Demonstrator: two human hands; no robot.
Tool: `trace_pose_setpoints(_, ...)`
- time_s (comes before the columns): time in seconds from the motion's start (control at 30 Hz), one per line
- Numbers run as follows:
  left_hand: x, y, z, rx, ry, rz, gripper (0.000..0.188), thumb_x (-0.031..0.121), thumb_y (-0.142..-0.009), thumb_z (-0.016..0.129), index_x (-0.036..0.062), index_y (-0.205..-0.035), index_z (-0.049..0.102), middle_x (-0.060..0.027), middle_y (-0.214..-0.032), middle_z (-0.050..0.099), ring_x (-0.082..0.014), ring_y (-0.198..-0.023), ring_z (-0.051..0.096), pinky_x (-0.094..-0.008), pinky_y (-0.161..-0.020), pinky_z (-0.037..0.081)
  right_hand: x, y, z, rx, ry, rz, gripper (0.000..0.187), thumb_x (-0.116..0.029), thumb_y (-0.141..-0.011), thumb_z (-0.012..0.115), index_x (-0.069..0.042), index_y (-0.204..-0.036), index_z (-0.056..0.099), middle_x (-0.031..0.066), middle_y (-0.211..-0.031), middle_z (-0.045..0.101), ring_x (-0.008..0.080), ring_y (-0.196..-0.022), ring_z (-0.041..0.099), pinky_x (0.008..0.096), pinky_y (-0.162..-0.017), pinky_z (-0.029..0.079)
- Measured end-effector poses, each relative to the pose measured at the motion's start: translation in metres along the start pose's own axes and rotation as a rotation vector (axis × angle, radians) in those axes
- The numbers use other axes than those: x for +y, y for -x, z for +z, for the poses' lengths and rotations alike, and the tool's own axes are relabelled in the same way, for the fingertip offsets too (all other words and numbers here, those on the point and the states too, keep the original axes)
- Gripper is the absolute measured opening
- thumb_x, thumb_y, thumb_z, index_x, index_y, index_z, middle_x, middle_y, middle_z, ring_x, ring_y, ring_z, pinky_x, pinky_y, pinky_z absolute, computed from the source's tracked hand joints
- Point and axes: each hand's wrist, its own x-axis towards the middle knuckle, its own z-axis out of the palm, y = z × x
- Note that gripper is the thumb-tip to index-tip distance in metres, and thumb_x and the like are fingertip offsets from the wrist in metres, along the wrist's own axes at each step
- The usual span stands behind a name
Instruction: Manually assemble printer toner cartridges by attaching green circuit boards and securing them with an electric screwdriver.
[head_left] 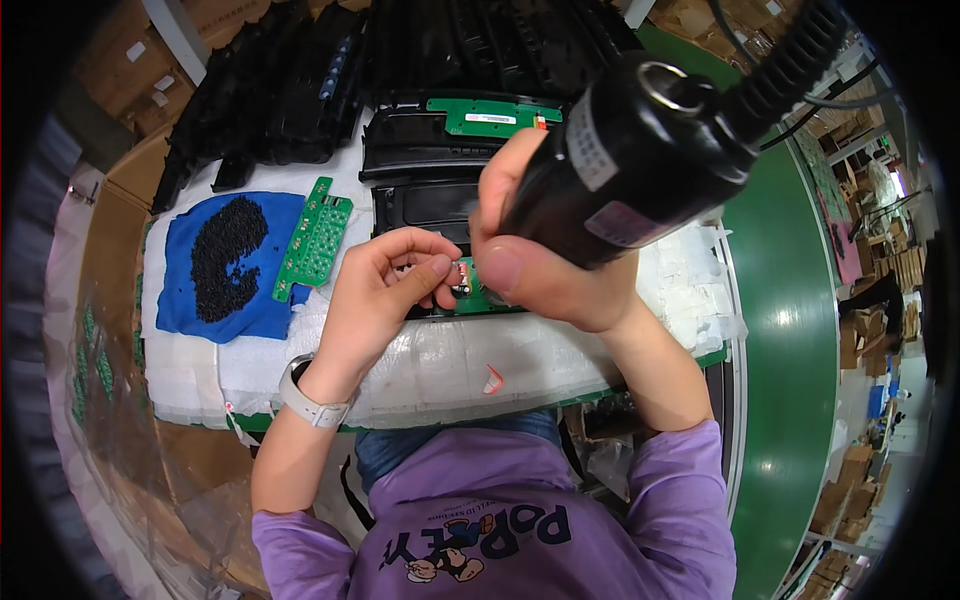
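My right hand (575, 290) is wrapped round a thick black electric screwdriver (640, 150), tilted with its lower end toward the work; its tip is hidden behind my fingers. Below it, a small green circuit board (467, 301) shows between my hands, with a red and white connector on it. My left hand (385, 280) is at the board's left side, thumb and fingertips pinched together by the connector. Whatever is between those fingertips is too small to make out. A long black plastic housing (425, 205) lies just beyond my hands.
On the left, a blue cloth (285, 212) bears a heap of small black screws (225, 265). A loose green circuit board (318, 240) overlaps its edge. Farther back, another housing holds a green board (490, 118), and black plastic parts (290, 90) are piled up. A red-edged scrap (494, 378) lies in front.
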Motion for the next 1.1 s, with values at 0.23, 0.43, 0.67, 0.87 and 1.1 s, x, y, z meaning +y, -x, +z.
trace_pose_setpoints(0.23,-0.004,-0.002,0.003,0.059,0.075,-0.038,0.013,0.009,-0.088,0.054,0.0002,-0.096,0.059,-0.0013,-0.072,0.059,-0.0057,-0.06,0.053,-0.0171,-0.057,0.042,-0.005,0.006,0.002,0.035,-0.059,0.017,0.023,-0.005,-0.07,0.063,-0.001,-0.085,0.046,0.0052,-0.062,0.052,0.0072,-0.05,0.047,0.0202,-0.046,0.038)
trace_pose_setpoints(0.43,-0.003,-0.001,-0.001,0.102,0.161,-0.046,0.011,0.005,-0.086,0.056,0.0005,-0.096,0.058,-0.0039,-0.078,0.062,-0.0074,-0.066,0.057,-0.0183,-0.061,0.044,-0.012,-0.003,-0.025,0.032,-0.34,-0.081,0.038,-0.036,-0.083,0.054,-0.002,-0.098,0.046,0.0009,-0.058,0.044,0.0103,-0.042,0.04,0.0293,-0.049,0.04)
trace_pose_setpoints(0.67,0.011,0.003,-0.001,-0.038,0.153,-0.092,0.014,0.002,-0.084,0.059,-0.0043,-0.095,0.062,-0.0115,-0.086,0.066,-0.014,-0.073,0.065,-0.0215,-0.063,0.049,-0.018,-0.003,-0.039,0.12,-0.55,-0.277,0.038,-0.04,-0.087,0.045,-0.004,-0.101,0.051,-0.0005,-0.063,0.045,0.0107,-0.047,0.042,0.0315,-0.057,0.041)
trace_pose_setpoints(0.87,0.012,0.005,-0.001,-0.043,0.173,-0.124,0.014,-0.003,-0.08,0.061,-0.0063,-0.094,0.063,-0.014,-0.085,0.066,-0.0169,-0.073,0.065,-0.0237,-0.067,0.053,-0.013,-0.001,-0.034,0.053,-0.576,-0.248,0.038,-0.04,-0.087,0.045,-0.005,-0.101,0.051,-0.0002,-0.064,0.046,0.0108,-0.046,0.042,0.0322,-0.057,0.041)
trace_pose_setpoints(1.1,0.011,0.005,-0.005,-0.115,0.149,-0.139,0.016,-0.004,-0.079,0.062,-0.0076,-0.094,0.062,-0.015,-0.086,0.065,-0.0191,-0.074,0.066,-0.0265,-0.069,0.054,-0.018,-0.002,-0.027,0.26,-0.699,-0.178,0.033,-0.033,-0.087,0.042,-0.003,-0.101,0.049,0.0046,-0.056,0.045,0.014,-0.039,0.04,0.0331,-0.046,0.041)
